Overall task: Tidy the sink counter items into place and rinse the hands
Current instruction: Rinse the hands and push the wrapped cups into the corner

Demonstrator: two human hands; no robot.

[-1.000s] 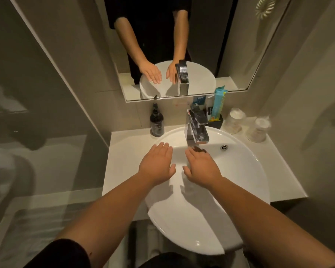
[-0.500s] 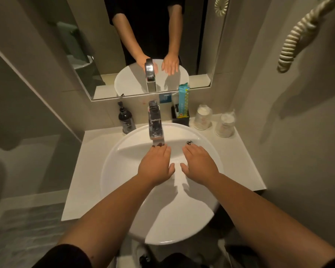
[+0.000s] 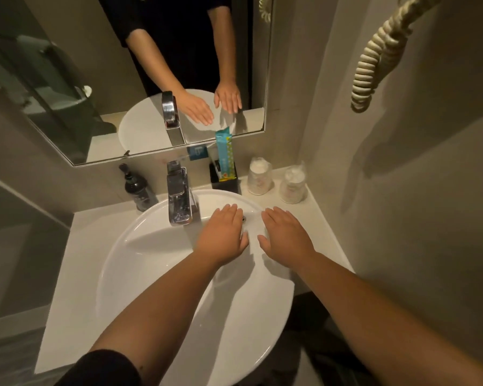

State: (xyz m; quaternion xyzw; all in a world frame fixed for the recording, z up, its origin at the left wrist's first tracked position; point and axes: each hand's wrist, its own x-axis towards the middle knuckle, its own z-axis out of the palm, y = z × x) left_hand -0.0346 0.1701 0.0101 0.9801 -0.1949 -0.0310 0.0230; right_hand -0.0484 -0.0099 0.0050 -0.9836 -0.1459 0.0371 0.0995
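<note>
Reaching over the white basin [image 3: 151, 274], you hold both hands flat, palms down, fingers stretched and gripping nothing. Far left on the counter [image 3: 67, 316], a dark pump bottle [image 3: 138, 188] stands against the wall, just beside the basin's back rim. Next comes the chrome tap [image 3: 179, 199], its spout pointing at the bowl; whether water is running cannot be told. Your left hand [image 3: 221, 238] hovers just right of the tap, over the back of the bowl, fingertips near the small overflow hole [image 3: 243, 218]. Your right hand [image 3: 286, 238] sits beside it, a narrow gap between the two thumbs, its fingers over the basin's right rim. Behind the hands, a black holder [image 3: 225, 181] keeps a blue-green packet [image 3: 224, 154] upright (its top leans against the mirror's lower edge). Right of that, two wrapped cups [image 3: 260, 176] stand upside down on the counter, side by side, near the corner wall. Above, the mirror [image 3: 67, 121] repeats your arms, the tap and the bowl. At upper right, a cream coiled cord [image 3: 374, 62] hangs against the wall, well apart from everything on the counter.
</note>
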